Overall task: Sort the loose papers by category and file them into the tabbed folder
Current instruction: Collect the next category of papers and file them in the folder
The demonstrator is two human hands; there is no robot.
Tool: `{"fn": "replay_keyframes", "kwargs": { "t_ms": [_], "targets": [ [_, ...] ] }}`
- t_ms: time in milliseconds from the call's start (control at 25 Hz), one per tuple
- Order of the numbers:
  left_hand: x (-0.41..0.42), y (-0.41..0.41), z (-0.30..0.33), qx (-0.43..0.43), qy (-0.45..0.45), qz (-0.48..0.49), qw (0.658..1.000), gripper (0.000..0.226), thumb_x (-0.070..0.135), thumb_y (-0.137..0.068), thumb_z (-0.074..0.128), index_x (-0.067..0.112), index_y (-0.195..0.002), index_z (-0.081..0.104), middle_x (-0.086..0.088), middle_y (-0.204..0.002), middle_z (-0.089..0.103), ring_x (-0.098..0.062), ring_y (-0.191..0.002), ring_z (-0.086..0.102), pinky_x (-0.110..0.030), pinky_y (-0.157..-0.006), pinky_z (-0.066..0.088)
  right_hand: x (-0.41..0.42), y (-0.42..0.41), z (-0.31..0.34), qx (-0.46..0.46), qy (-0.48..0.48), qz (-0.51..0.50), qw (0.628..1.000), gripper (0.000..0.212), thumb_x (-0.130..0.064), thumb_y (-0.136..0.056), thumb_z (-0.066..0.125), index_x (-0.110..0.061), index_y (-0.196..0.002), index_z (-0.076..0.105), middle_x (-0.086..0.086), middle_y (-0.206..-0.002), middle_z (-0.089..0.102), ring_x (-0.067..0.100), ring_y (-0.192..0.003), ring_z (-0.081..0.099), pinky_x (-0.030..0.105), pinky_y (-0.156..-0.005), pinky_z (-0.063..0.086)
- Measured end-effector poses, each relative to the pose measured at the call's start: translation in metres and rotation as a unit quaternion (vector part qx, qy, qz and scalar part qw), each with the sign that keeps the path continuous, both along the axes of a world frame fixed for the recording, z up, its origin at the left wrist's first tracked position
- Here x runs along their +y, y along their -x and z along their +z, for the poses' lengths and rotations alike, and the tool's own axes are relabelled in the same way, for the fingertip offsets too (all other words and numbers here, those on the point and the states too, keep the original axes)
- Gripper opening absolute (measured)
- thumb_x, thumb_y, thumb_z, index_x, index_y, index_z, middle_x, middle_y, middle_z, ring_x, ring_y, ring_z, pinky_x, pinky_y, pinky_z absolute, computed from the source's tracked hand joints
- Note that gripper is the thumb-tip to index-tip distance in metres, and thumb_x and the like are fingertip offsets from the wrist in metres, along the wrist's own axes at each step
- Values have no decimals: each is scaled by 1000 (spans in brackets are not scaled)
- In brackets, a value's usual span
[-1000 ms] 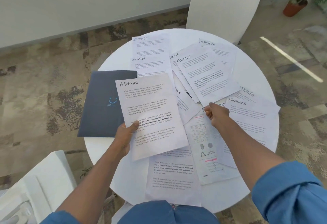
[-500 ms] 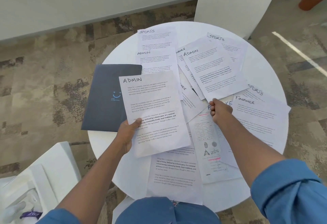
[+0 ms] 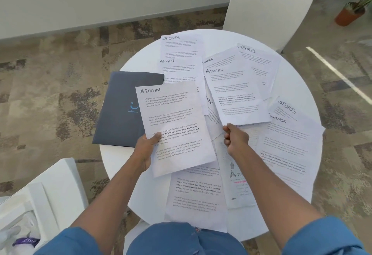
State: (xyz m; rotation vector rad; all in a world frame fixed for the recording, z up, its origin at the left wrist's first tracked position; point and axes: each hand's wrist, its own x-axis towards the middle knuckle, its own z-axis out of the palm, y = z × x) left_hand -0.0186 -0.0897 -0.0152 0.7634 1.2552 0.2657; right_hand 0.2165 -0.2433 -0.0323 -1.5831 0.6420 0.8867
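An ADMIN sheet (image 3: 173, 125) is gripped by the left hand (image 3: 144, 150) above the round table (image 3: 298, 85), overlapping the dark folder (image 3: 118, 109); a second ADMIN sheet's (image 3: 235, 95) lower edge is pinched by the right hand (image 3: 235, 140).

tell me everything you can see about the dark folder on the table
The dark folder is a flat, closed, charcoal-grey cover, card-like, with rounded corners and a small blue smile logo with tiny lettering. It lies slightly tilted at the left edge of the round white table, partly overhanging it. The ADMIN sheet held in the left hand hides its right part. No tabs show.
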Motion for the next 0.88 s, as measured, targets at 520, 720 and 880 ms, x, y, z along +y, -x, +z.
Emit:
{"fn": "replay_keyframes", "kwargs": {
  "t_ms": [520,720,880],
  "targets": [
    [-8,-3,-1,-10,9,-20,1000,31,19,-97,62,15,-127,62,-10,-115,72,-29,-97,70,-42,-69,58,-48,58,5,17,83,149,985,17,-23,-91,61,-9,-84,66,4,-70,63,15,-43,51,22,-40,33],
    [-6,-3,0,-16,11,-22,1000,33,18,-96,63,16,-129,62,-8,-115,73,-28,-98,70,-43,-71,58,-51,-6,15,-215,190,171,943,14,-26,-90,64,-12,-87,65,9,-87,71,20,-67,61,32,-58,50],
    [2,0,4,-18,5,-5,1000,31,17,-96,63,18,-126,62,-3,-109,73,-25,-94,70,-41,-70,57,-49,-64,18,-268,233,240,903,25,-24,-86,70,-11,-106,63,3,-103,63,21,-92,56,30,-77,42]
  ]
}}
